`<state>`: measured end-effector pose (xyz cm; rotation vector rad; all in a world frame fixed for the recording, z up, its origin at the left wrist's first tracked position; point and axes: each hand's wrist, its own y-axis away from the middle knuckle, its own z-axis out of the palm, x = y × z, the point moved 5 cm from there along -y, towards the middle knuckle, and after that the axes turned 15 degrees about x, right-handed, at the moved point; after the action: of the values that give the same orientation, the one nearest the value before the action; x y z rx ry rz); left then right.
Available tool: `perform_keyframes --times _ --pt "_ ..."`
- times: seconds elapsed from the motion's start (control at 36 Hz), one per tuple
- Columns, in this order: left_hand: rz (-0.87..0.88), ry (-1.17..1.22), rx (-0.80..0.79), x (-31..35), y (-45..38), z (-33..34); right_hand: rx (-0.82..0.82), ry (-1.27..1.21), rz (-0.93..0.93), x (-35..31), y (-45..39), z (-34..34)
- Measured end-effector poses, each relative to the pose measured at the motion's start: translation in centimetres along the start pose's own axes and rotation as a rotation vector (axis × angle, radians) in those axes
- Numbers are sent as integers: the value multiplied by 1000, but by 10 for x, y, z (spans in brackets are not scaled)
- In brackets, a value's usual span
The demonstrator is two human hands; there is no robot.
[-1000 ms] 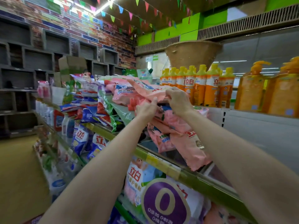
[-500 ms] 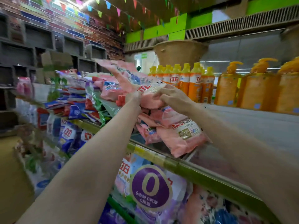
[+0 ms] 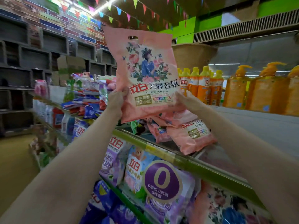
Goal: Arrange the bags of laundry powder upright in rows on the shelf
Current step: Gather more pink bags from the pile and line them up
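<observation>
Both hands held a pink plastic laundry-powder bag with a floral print point(image 3: 145, 78) upright above the green-edged shelf point(image 3: 191, 165). The left hand point(image 3: 116, 101) gripped its lower left edge, the right hand point(image 3: 186, 101) its lower right. Just below the hands, more pink bags point(image 3: 191, 136) lay slumped on the shelf. Orange bottles point(image 3: 202, 88) stood beyond the right hand.

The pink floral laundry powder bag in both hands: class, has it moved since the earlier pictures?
Yes. The pink floral bag has risen from the pink pile on the shelf and now stands upright, above the orange bottles.
</observation>
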<state>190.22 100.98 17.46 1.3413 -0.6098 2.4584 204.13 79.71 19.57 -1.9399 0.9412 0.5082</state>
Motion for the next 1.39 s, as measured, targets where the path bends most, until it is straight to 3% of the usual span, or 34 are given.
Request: perform_keyframes --times 0.08,0.17,0.25,0.56,0.78,0.92,1.11,1.22,1.39 --pt "-30 56 -29 -4 1 -11 -83 -254 95 5 5 3" --pt "-57 64 -9 -9 0 -19 -154 -415 32 0 12 10" --pt "-76 97 -23 -13 2 -19 -109 -525 63 0 15 6" --pt "34 183 -190 -8 18 6 -81 -590 120 3 28 -12" --pt "-87 138 -329 -22 59 51 -114 -797 198 28 52 -58" --pt "-151 124 -356 -40 96 95 39 -728 259 64 68 -108" --pt "-161 24 -483 -63 167 172 384 -542 449 128 108 -200" --pt "-246 -55 -595 -79 215 214 588 -520 431 148 134 -260" --pt "-144 -180 -814 -82 298 272 836 -220 417 172 183 -344"
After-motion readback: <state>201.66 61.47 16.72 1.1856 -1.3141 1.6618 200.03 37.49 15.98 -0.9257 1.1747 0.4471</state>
